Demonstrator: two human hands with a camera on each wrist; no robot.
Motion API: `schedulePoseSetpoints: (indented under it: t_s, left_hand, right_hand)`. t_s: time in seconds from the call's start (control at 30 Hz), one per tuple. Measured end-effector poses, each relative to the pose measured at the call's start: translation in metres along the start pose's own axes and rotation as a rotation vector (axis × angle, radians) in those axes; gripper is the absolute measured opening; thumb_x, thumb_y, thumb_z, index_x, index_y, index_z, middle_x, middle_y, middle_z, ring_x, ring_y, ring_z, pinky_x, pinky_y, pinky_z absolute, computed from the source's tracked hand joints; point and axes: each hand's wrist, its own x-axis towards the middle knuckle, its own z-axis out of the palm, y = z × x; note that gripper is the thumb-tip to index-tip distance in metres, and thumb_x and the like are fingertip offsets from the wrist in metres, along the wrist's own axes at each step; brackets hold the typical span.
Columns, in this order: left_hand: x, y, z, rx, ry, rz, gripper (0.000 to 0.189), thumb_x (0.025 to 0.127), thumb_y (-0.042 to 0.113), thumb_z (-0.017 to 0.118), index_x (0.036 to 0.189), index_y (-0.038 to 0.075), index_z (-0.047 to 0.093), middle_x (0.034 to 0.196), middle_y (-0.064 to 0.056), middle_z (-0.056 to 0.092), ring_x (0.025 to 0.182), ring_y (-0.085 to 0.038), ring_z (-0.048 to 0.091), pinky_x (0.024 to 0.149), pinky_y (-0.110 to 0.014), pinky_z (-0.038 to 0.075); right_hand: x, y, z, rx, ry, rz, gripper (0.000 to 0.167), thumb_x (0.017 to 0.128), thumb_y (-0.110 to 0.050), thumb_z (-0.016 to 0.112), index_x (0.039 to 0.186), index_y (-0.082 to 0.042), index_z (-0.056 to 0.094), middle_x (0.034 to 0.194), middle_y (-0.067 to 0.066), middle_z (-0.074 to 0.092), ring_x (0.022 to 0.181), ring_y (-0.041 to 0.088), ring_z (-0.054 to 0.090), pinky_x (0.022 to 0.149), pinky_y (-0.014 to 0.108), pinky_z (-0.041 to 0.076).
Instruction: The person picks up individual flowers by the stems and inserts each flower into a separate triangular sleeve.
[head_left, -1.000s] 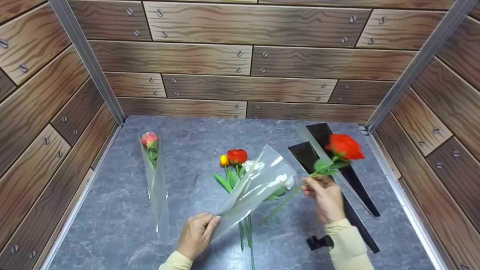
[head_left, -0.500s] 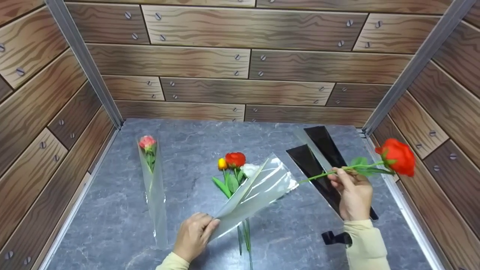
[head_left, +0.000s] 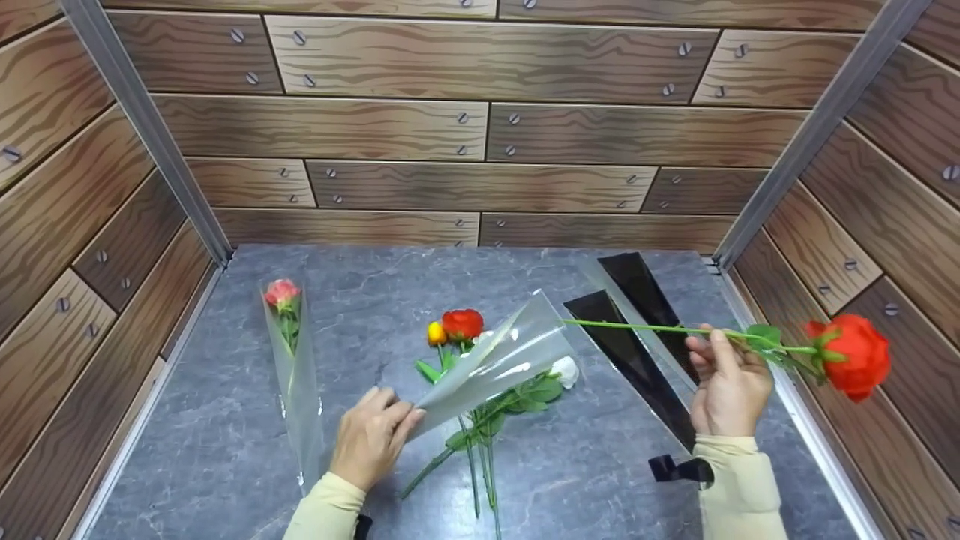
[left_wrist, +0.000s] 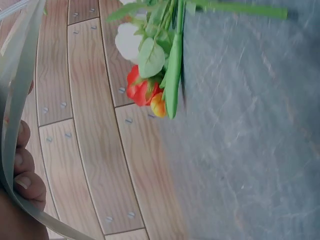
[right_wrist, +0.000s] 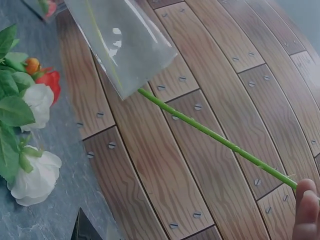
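My left hand [head_left: 373, 442] pinches the narrow end of a clear flower sleeve [head_left: 487, 375], whose wide mouth points up and right. My right hand [head_left: 729, 386] holds a red rose [head_left: 855, 356] by its green stem [right_wrist: 215, 135], close below the leaves. The bloom points right, and the stem's cut end reaches the mouth of the sleeve. Under the sleeve lie loose flowers: a red flower [head_left: 463, 322], a yellow-orange tulip [head_left: 436, 333] and white roses, one white rose [head_left: 565, 372] at the right. The sleeve hides part of these blooms and stems.
On the left lies a pink flower [head_left: 283, 292] inside another clear sleeve [head_left: 302, 427]. Two black-and-clear sleeves, the nearer black sleeve [head_left: 600, 311] and the farther black sleeve [head_left: 637, 274], lie at the right. Wood-patterned walls [head_left: 390, 135] enclose the grey tabletop [head_left: 375, 277].
My right hand has moved right and turned the rose so that its bloom points right and its stem end meets the sleeve's mouth. The left hand keeps its hold on the sleeve.
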Motion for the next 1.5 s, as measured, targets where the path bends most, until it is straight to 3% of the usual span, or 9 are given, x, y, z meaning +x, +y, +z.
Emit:
schedulePoseSetpoints:
  t_s: [0.4, 0.6, 0.73, 0.93, 1.13, 1.33, 1.5]
  left_hand:
    - [0.005, -0.002, -0.002, 0.018, -0.019, 0.045, 0.033, 0.091, 0.039, 0.062, 0.065, 0.02, 0.053, 0.068, 0.008, 0.042, 0.06, -0.009, 0.036, 0.047, -0.021, 0.027]
    - [0.007, -0.002, -0.005, 0.022, -0.034, 0.051, 0.033, 0.091, 0.037, 0.063, 0.066, 0.02, 0.052, 0.069, 0.007, 0.042, 0.06, -0.009, 0.036, 0.047, -0.022, 0.028]
    - [0.008, -0.001, -0.006, 0.025, -0.058, 0.054, 0.031, 0.091, 0.037, 0.063, 0.067, 0.02, 0.052, 0.07, 0.008, 0.043, 0.061, -0.009, 0.036, 0.048, -0.022, 0.028]
    - [0.009, 0.001, -0.005, -0.025, -0.079, 0.068, 0.031, 0.093, 0.037, 0.061, 0.069, 0.019, 0.053, 0.07, 0.007, 0.043, 0.062, -0.009, 0.036, 0.051, -0.022, 0.03]
    - [0.011, 0.001, -0.004, -0.078, -0.093, 0.095, 0.027, 0.093, 0.036, 0.061, 0.071, 0.019, 0.057, 0.071, 0.006, 0.044, 0.062, -0.01, 0.037, 0.051, -0.023, 0.031]
    - [0.011, 0.004, -0.002, -0.11, -0.1, 0.088, 0.023, 0.092, 0.034, 0.063, 0.074, 0.02, 0.058, 0.073, 0.008, 0.046, 0.065, -0.009, 0.039, 0.053, -0.023, 0.034]
    - [0.01, 0.008, 0.002, -0.12, -0.085, 0.069, 0.018, 0.09, 0.032, 0.066, 0.077, 0.02, 0.062, 0.074, 0.009, 0.046, 0.067, -0.008, 0.039, 0.055, -0.023, 0.035]
  right_hand:
    - [0.005, -0.013, -0.002, 0.038, 0.039, 0.054, 0.014, 0.082, 0.005, 0.071, 0.089, 0.01, 0.061, 0.085, 0.022, 0.069, 0.055, 0.022, 0.067, 0.046, 0.024, 0.051]
    - [0.002, -0.011, -0.003, 0.016, 0.016, 0.104, 0.002, 0.088, 0.006, 0.063, 0.089, 0.007, 0.063, 0.087, 0.023, 0.069, 0.055, 0.021, 0.067, 0.046, 0.023, 0.05]
    - [-0.002, -0.007, -0.002, 0.008, -0.001, 0.147, 0.005, 0.09, 0.007, 0.06, 0.088, 0.007, 0.064, 0.087, 0.022, 0.069, 0.055, 0.02, 0.066, 0.047, 0.023, 0.05]
    - [-0.009, 0.001, -0.001, -0.012, -0.079, 0.249, 0.007, 0.09, 0.003, 0.062, 0.086, 0.003, 0.066, 0.085, 0.017, 0.071, 0.058, 0.018, 0.067, 0.048, 0.021, 0.05]
    - [-0.015, 0.001, 0.001, -0.016, -0.171, 0.301, 0.009, 0.092, 0.001, 0.06, 0.087, 0.002, 0.067, 0.087, 0.016, 0.072, 0.06, 0.017, 0.067, 0.049, 0.021, 0.05]
    - [-0.024, -0.001, 0.003, -0.049, -0.271, 0.419, 0.011, 0.094, -0.003, 0.058, 0.089, -0.003, 0.068, 0.09, 0.01, 0.072, 0.062, 0.014, 0.065, 0.051, 0.019, 0.049]
    - [-0.033, 0.002, 0.008, -0.122, -0.296, 0.469, 0.011, 0.094, -0.004, 0.06, 0.087, -0.008, 0.067, 0.082, 0.004, 0.071, 0.062, 0.011, 0.06, 0.051, 0.018, 0.044]
